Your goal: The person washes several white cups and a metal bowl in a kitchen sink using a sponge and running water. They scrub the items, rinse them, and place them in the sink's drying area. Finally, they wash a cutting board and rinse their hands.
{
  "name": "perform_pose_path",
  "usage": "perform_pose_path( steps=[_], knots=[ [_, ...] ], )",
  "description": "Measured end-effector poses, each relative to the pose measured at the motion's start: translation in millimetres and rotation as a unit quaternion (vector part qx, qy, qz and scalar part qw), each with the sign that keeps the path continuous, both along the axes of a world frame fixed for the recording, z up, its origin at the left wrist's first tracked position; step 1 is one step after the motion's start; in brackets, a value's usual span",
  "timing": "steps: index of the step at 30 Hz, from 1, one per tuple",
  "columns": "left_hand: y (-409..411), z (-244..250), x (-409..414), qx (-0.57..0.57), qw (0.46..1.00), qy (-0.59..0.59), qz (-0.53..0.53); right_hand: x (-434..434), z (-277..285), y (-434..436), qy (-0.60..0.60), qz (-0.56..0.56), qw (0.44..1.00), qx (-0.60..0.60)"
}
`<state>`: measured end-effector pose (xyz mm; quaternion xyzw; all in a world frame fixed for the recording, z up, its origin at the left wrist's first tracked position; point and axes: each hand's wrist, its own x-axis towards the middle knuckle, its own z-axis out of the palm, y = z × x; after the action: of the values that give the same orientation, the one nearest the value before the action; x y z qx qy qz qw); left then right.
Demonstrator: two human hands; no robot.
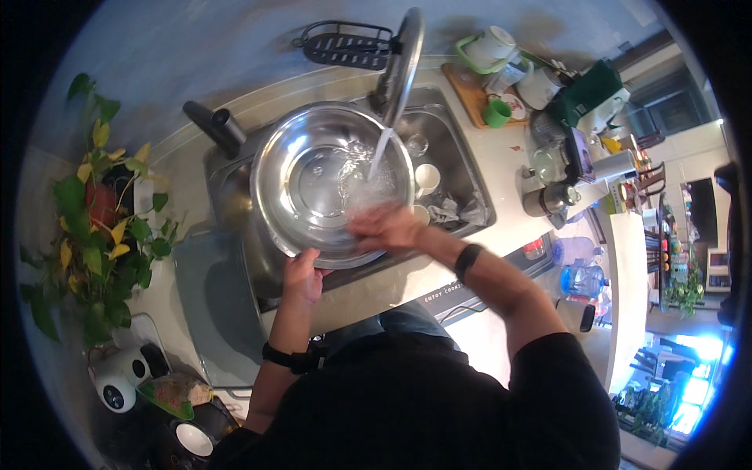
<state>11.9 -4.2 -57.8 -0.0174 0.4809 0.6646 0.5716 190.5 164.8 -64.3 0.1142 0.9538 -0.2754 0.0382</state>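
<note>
A round stainless steel basin (282, 176) rests over the double sink, with clear water in its bottom. My left hand (304, 276) grips its near rim, thumb on top and fingers beneath. Blurred by motion, my right hand (388, 226) is at the right near side of the basin's inside; its fingers look spread and nothing shows in them. From the curved metal faucet (405, 64) a stream of water (380, 150) falls into the basin, splashing close to my right fingers.
The right sink bowl (452, 138) holds a white mug (427, 178), a clear glass (417, 145) and crumpled wrapping (443, 208). A grey board (214, 305) lies at left beside a leafy plant (97, 235). A steel flask (549, 200) and green cup (497, 113) stand on the right counter.
</note>
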Motion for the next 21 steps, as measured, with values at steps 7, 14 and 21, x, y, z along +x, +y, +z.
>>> perform_pose_path(
  steps=[7, 14, 21],
  knots=[
    [-5.2, 15.0, -0.8, -0.058, 0.995, -0.059, -0.056, -19.1, 34.2, 66.5, -0.162, -0.138, 0.899, 0.383],
    [-8.8, 20.8, 5.9, -0.080, 0.987, -0.067, -0.120, -123.0, 56.9, 15.7, -0.035, 0.062, 0.961, 0.268],
    [-37.3, 32.8, 2.4, -0.067, 0.992, -0.084, -0.065, -110.4, 0.2, 77.5, -0.201, -0.185, 0.932, 0.238]
  ],
)
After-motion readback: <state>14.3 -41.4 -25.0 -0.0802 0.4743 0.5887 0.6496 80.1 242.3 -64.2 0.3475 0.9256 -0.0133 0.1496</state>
